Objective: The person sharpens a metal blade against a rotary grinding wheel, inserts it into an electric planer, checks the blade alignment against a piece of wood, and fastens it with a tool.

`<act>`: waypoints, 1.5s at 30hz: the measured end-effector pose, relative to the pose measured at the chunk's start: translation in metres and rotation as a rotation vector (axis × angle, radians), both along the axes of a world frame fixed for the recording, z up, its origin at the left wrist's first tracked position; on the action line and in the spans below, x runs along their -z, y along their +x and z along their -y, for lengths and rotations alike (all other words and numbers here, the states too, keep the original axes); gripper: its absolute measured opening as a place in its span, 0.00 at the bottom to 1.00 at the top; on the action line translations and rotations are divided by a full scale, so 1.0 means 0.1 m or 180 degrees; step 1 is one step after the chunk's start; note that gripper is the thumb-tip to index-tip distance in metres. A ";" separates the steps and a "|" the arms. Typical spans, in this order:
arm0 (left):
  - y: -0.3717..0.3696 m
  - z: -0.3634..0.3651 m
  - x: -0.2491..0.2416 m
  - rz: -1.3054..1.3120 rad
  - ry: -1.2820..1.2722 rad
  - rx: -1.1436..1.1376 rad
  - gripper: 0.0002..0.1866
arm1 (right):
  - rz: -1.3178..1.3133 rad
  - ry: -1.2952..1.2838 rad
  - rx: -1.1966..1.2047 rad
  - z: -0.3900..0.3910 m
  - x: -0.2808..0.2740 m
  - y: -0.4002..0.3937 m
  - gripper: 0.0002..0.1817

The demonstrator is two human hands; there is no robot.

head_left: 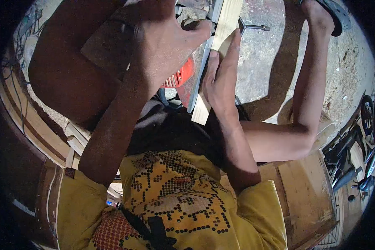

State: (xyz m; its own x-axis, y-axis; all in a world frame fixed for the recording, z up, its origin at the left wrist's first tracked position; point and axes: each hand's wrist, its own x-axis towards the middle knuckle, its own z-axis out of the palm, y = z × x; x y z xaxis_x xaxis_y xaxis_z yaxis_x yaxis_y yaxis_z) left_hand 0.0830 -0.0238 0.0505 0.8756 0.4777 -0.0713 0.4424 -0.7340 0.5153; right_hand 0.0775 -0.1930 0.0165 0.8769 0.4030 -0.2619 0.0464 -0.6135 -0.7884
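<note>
A pale wooden strip (230, 18) slants from the top edge down toward my lap, alongside a long straight metal edge (198, 85). My right hand (223, 81) holds the strip, its thumb on the left side and fingers stretched along the right. To the left, my left hand (164, 46) reaches over a red power tool (180, 76) with vent slots. The left thumb points toward the strip, near a dark piece beside the metal edge; the other fingers are largely cut off by the top of the view. The tool is partly covered by my left hand.
A dark bent metal tool (257, 27) lies right of the strip on a worn grey surface (260, 54). A wooden panel (308, 187) stands at lower right, with several tools and cables (358, 166) beyond it. Wood offcuts (76, 143) are at left.
</note>
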 end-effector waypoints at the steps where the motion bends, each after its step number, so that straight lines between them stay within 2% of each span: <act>1: 0.01 -0.01 -0.05 0.0004 -0.0226 0.0013 0.22 | -0.0003 -0.0004 0.0001 0.00 0.00 0.00 0.35; 5: 0.02 -0.02 -0.04 0.0118 -0.0735 0.0069 0.22 | -0.0095 0.0055 0.0025 0.00 0.00 0.00 0.36; 7: 0.05 -0.01 -0.16 0.0112 -0.0665 0.0166 0.23 | -0.0120 0.0063 0.0024 0.01 0.03 0.00 0.36; 9: 0.07 -0.01 -0.19 0.0110 -0.0592 0.0261 0.23 | 0.0339 -0.0078 -0.0147 0.01 0.08 0.01 0.40; 11: 0.06 -0.02 -0.16 -0.0093 -0.0872 0.0016 0.25 | 0.0335 -0.0132 -0.0175 0.01 0.07 0.01 0.40; 15: 0.09 0.03 -0.24 -0.0099 -0.0627 -0.0054 0.27 | 0.0181 0.0034 -0.0136 0.02 0.11 0.02 0.40; 17: 0.06 -0.02 -0.17 -0.0327 -0.1153 -0.0172 0.27 | 0.0191 -0.0010 -0.0148 0.02 0.08 0.01 0.39; 20: 0.05 -0.05 -0.17 -0.0440 -0.1291 -0.0127 0.28 | 0.0169 0.0024 -0.0118 0.01 0.06 0.01 0.37; 24: -0.03 -0.04 -0.14 -0.0155 -0.0721 0.0171 0.28 | -0.0074 0.0453 0.0076 -0.01 0.01 -0.02 0.38; 29: -0.09 -0.04 0.08 -0.0367 -0.0218 0.0006 0.32 | 0.0143 0.0357 -0.0037 -0.09 -0.19 -0.03 0.37; 30: -0.06 -0.05 0.02 -0.0364 -0.0223 0.0004 0.32 | 0.0259 0.0339 -0.0084 -0.10 -0.22 -0.03 0.37; 32: 0.04 -0.10 -0.16 -0.0459 -0.1171 -0.0002 0.32 | 0.0175 0.0326 -0.0058 -0.11 -0.26 -0.04 0.37; 33: 0.01 -0.09 -0.11 -0.0461 -0.1173 -0.0006 0.32 | 0.0086 0.0318 -0.0028 -0.11 -0.27 -0.04 0.37; 35: -0.06 -0.05 0.02 -0.0218 -0.0421 0.0027 0.29 | 0.0247 0.0265 -0.0092 -0.10 -0.22 -0.04 0.37; 38: 0.02 -0.02 -0.27 -0.0005 -0.0645 0.0193 0.27 | 0.0427 0.0212 -0.0150 -0.09 -0.20 -0.04 0.37; 40: 0.00 -0.05 -0.07 0.0013 -0.0678 0.0104 0.26 | 0.0449 0.0216 -0.0143 -0.11 -0.23 -0.04 0.37; 42: 0.00 -0.06 -0.02 0.0026 -0.0712 0.0014 0.25 | -0.0384 0.0324 0.0226 -0.15 -0.34 -0.05 0.38; 45: 0.03 -0.07 -0.13 -0.0246 -0.0768 0.0081 0.26 | -0.0497 0.0158 0.0233 -0.16 -0.36 -0.04 0.39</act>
State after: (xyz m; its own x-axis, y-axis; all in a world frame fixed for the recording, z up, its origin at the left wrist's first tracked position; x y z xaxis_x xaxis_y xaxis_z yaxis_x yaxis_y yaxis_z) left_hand 0.0857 -0.0163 0.0631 0.8747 0.4165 -0.2478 0.4701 -0.6052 0.6424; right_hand 0.0732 -0.1769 0.0526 0.8547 0.3552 -0.3785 -0.1223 -0.5709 -0.8119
